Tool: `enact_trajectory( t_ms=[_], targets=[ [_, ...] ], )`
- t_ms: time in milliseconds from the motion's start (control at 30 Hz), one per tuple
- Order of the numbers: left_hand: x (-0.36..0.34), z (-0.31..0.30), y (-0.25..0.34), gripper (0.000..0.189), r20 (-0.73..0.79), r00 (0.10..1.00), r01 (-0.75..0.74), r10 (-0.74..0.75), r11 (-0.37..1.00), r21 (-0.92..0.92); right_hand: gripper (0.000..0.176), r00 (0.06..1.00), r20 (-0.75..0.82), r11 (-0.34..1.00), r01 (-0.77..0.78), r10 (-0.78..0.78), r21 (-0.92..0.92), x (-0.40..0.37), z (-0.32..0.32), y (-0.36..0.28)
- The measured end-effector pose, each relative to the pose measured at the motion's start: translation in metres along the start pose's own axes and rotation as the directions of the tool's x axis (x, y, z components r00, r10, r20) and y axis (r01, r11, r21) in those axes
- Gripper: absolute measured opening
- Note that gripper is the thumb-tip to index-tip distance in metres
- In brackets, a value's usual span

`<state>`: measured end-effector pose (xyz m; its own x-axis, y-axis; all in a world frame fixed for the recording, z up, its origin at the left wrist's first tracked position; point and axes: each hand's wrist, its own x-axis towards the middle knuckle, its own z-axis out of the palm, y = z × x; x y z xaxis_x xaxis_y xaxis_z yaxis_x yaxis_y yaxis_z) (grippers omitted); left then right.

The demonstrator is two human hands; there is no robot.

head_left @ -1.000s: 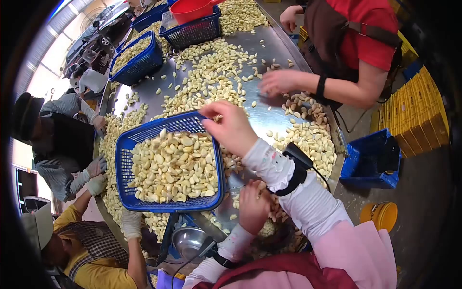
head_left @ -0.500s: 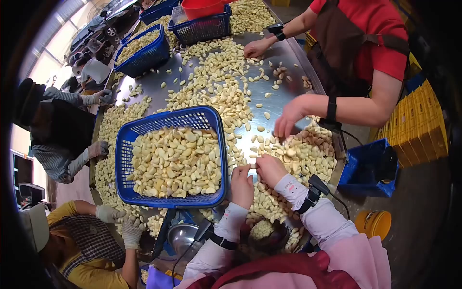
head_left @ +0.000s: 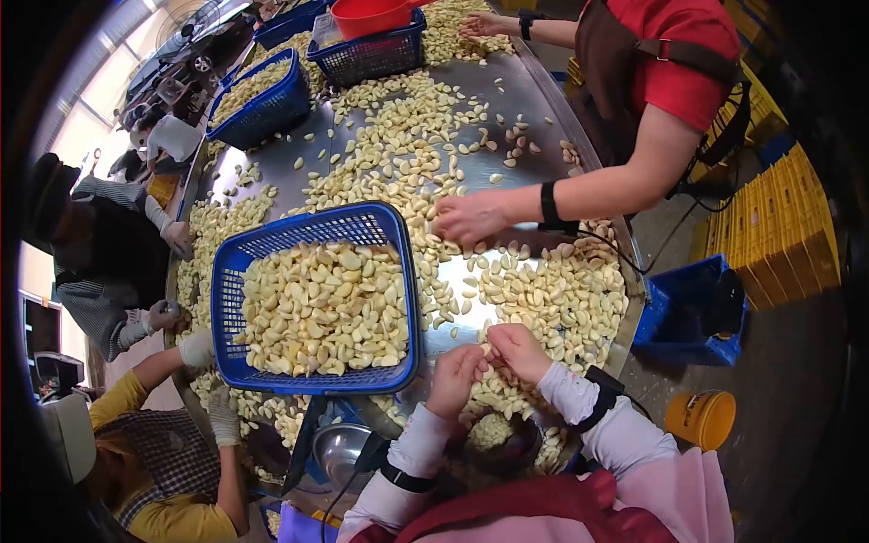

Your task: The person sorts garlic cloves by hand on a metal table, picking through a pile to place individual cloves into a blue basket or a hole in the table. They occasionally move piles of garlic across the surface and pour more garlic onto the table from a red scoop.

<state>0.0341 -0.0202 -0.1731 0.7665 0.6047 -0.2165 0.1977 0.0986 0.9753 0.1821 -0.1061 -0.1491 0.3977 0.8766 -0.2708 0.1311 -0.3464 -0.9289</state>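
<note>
Peeled garlic cloves [head_left: 552, 294] lie in a thick heap in front of my hands. My left hand [head_left: 455, 380] is closed, its fingertips pinched close to those of my right hand [head_left: 519, 353], which is closed too. A small pale piece, looking like a garlic clove, shows between the fingertips; the fingers partly hide it. Left of my hands stands a blue plastic basket [head_left: 409, 299] filled with cloves. Below my wrists is a dark container [head_left: 520, 450] with small pale pieces in it, partly covered by my arms.
Across the metal table [head_left: 466, 271], a co-worker's hand [head_left: 472, 217] reaches over the cloves. Gloved co-workers stand along the left side. More blue baskets [head_left: 262, 104] and a red scoop [head_left: 376, 14] are at the far end. A metal bowl [head_left: 342, 448] sits near my left arm; a yellow bucket [head_left: 701, 418] stands right.
My hands have drawn back toward me and come together at the fingertips. The co-worker opposite has swept one hand leftward over the cloves and moved the other toward the far end.
</note>
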Motion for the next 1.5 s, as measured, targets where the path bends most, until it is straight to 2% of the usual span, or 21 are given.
enact_trajectory(
  t_ms=[33, 67, 100, 133, 200, 233, 267, 300, 400, 433, 567, 700, 767, 800, 900, 967, 1100, 1200, 1300, 1400, 1500],
  targets=[
    [0.000, 0.000, -0.007, 0.020, 0.123, 0.987, 0.137, -0.107, 0.954, -0.267, 0.034, 0.987, -0.004, 0.947, -0.152, 0.159, 0.282, -0.004, -0.001, 0.001],
    [0.000, 0.000, 0.006, 0.020, 0.121, 0.987, 0.132, -0.103, 0.954, -0.270, 0.034, 0.988, -0.003, 0.949, -0.149, 0.156, 0.278, -0.003, -0.009, -0.005],
    [0.000, -0.001, 0.021, 0.025, -0.054, 0.994, -0.088, 0.095, 0.990, 0.112, 0.032, 0.993, 0.062, 0.938, -0.119, 0.104, 0.325, 0.001, -0.025, -0.015],
    [-0.001, -0.001, 0.030, 0.030, -0.141, 0.934, -0.220, 0.329, 0.837, 0.502, 0.030, 0.990, 0.128, 0.922, -0.098, 0.053, 0.374, 0.004, -0.041, -0.029],
    [-0.007, 0.002, 0.025, 0.040, -0.144, 0.981, -0.045, 0.132, 0.869, 0.492, 0.026, 0.968, 0.244, 0.876, -0.066, -0.060, 0.479, 0.007, -0.069, -0.054],
    [-0.010, 0.016, 0.025, 0.045, -0.025, 0.984, -0.099, 0.175, 0.665, 0.740, 0.025, 0.950, 0.288, 0.845, -0.054, -0.120, 0.532, 0.005, -0.074, -0.059],
    [-0.012, 0.031, 0.025, 0.050, 0.100, 0.978, -0.166, 0.185, 0.391, 0.905, 0.019, 0.984, 0.177, 0.943, -0.038, -0.022, 0.330, 0.026, -0.042, -0.057],
    [-0.017, 0.045, 0.013, 0.056, 0.164, 0.979, -0.197, 0.122, 0.342, 0.919, 0.016, 0.961, -0.002, 0.961, 0.275, -0.275, -0.034, 0.048, -0.014, -0.043],
    [-0.035, 0.065, 0.009, 0.066, 0.326, 0.924, -0.304, -0.200, 0.133, 0.943, 0.014, 0.876, -0.064, 0.656, 0.308, -0.478, -0.689, 0.113, 0.040, -0.020],
    [-0.047, 0.059, -0.007, 0.066, 0.329, 0.943, -0.330, 0.043, 0.227, 0.916, 0.013, 0.906, -0.055, 0.626, 0.245, -0.420, -0.740, 0.122, 0.051, -0.020],
    [-0.058, 0.025, -0.001, 0.058, 0.257, 0.941, -0.306, 0.220, 0.227, 0.924, 0.011, 0.947, -0.021, 0.501, 0.151, -0.321, -0.852, 0.118, 0.058, -0.039],
    [-0.064, 0.017, 0.012, 0.065, 0.160, 0.972, -0.197, 0.174, 0.224, 0.955, 0.009, 0.921, 0.106, 0.394, 0.262, -0.375, -0.881, 0.101, 0.042, -0.037],
    [-0.064, 0.014, 0.010, 0.064, 0.163, 0.974, -0.198, 0.155, 0.242, 0.950, 0.009, 0.867, -0.059, 0.678, 0.342, -0.495, -0.651, 0.106, 0.019, -0.036],
    [-0.064, 0.013, 0.009, 0.064, 0.166, 0.977, -0.196, 0.132, 0.261, 0.945, 0.011, 0.906, -0.252, 0.904, 0.242, -0.341, -0.352, 0.113, 0.003, -0.036],
    [-0.065, 0.012, 0.011, 0.068, 0.179, 0.978, -0.202, 0.110, 0.271, 0.941, 0.010, 0.915, -0.177, 0.855, 0.251, -0.363, -0.454, 0.127, -0.024, -0.006],
    [-0.064, 0.015, 0.011, 0.069, 0.184, 0.977, -0.205, 0.104, 0.253, 0.945, 0.011, 0.935, 0.151, 0.569, 0.318, -0.322, -0.758, 0.135, -0.024, 0.015],
    [-0.062, 0.014, 0.009, 0.070, 0.191, 0.975, -0.215, 0.116, 0.255, 0.943, 0.009, 0.990, 0.091, 0.729, 0.140, -0.106, -0.669, 0.135, -0.034, -0.006],
    [-0.061, 0.014, 0.010, 0.070, 0.188, 0.976, -0.210, 0.106, 0.270, 0.940, 0.013, 0.976, -0.018, 0.957, 0.207, -0.215, -0.202, 0.121, -0.052, -0.089],
    [-0.062, 0.017, 0.009, 0.070, 0.178, 0.976, -0.205, 0.127, 0.254, 0.945, 0.026, 0.900, -0.036, 0.889, 0.436, -0.435, 0.142, 0.117, -0.026, -0.168],
    [-0.063, 0.013, 0.008, 0.069, 0.187, 0.972, -0.220, 0.144, 0.260, 0.940, 0.040, 0.604, -0.145, 0.619, 0.780, -0.784, -0.093, 0.126, 0.006, -0.171],
    [-0.071, -0.002, -0.001, 0.070, 0.146, 0.968, -0.193, 0.205, 0.234, 0.953, 0.025, 0.847, -0.182, 0.865, 0.480, -0.500, -0.143, 0.103, -0.026, -0.136]
  ],
)
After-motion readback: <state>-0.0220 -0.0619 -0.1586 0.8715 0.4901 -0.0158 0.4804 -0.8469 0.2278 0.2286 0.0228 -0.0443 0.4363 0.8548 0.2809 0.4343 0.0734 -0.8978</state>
